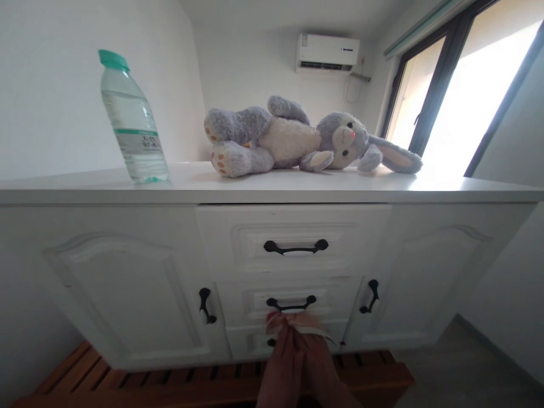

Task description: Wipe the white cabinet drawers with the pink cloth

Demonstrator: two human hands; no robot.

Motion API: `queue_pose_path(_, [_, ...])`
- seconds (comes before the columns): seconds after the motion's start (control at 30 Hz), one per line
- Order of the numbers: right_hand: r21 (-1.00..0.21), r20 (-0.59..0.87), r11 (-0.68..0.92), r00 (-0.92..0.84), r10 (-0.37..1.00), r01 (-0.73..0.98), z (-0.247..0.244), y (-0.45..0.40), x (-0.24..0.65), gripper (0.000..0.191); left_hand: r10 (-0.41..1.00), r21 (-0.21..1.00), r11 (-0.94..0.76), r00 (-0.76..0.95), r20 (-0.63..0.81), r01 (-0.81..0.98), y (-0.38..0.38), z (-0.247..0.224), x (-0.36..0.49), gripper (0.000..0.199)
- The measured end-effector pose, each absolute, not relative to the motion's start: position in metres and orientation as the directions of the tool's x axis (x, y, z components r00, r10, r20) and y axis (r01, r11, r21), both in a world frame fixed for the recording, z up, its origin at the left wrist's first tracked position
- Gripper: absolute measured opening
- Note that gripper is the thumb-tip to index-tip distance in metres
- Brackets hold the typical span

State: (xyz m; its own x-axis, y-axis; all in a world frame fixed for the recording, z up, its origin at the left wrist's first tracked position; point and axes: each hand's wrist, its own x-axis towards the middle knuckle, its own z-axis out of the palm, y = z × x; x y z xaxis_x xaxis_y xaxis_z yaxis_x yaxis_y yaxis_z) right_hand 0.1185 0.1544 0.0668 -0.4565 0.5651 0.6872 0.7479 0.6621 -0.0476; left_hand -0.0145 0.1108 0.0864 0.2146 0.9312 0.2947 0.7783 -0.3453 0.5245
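Note:
My left hand (284, 358) and my right hand (313, 352) are close together, low in front of the white cabinet's drawers. Both have closed on a thin pinkish cloth (302, 323), which looks bunched between them, with a pale edge trailing to the right. Just above the cloth is the black handle (291, 305) of the middle drawer; whether they touch is unclear. The lowest drawer's handle (271, 343) is mostly covered by my hands. Higher up sits the top drawer's handle (296, 247).
On the white cabinet top (238, 190), a water bottle (138, 133) with a green cap stands at left, and a grey plush rabbit (293, 139) lies on its side. Two side doors carry black handles. A brown slatted wooden bench (191, 391) runs below.

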Motion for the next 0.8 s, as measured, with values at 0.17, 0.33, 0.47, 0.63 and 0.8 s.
queue_pose_path(0.17, [-0.196,0.732,0.752,-0.417,0.539,0.629,0.080,0.162,0.026,0.038,0.918,0.580,-0.203,-0.052,0.392,0.789,0.102,0.070,-0.087,0.053])
queue_pose_path(0.33, [-0.279,0.733,0.773,-0.394,0.555,0.570,0.132,0.153,0.005,0.047,0.841,0.578,-0.303,-0.073,0.536,0.758,0.108,0.132,-0.094,0.053])
queue_pose_path(0.47, [-0.110,0.791,0.773,-0.415,0.449,0.625,0.181,0.143,0.043,0.045,0.696,0.533,-0.418,-0.117,0.708,0.736,0.107,0.179,-0.072,0.054])
queue_pose_path(0.63, [0.106,0.784,0.574,-0.423,0.454,0.812,0.191,0.141,0.126,0.034,0.663,0.520,-0.611,0.025,0.749,0.597,0.092,0.157,-0.043,0.051])
queue_pose_path(0.8, [0.043,0.646,0.543,-0.438,0.625,0.839,0.202,0.148,0.110,0.019,0.771,0.794,-0.445,-0.273,0.575,0.414,0.073,0.104,-0.033,0.036])
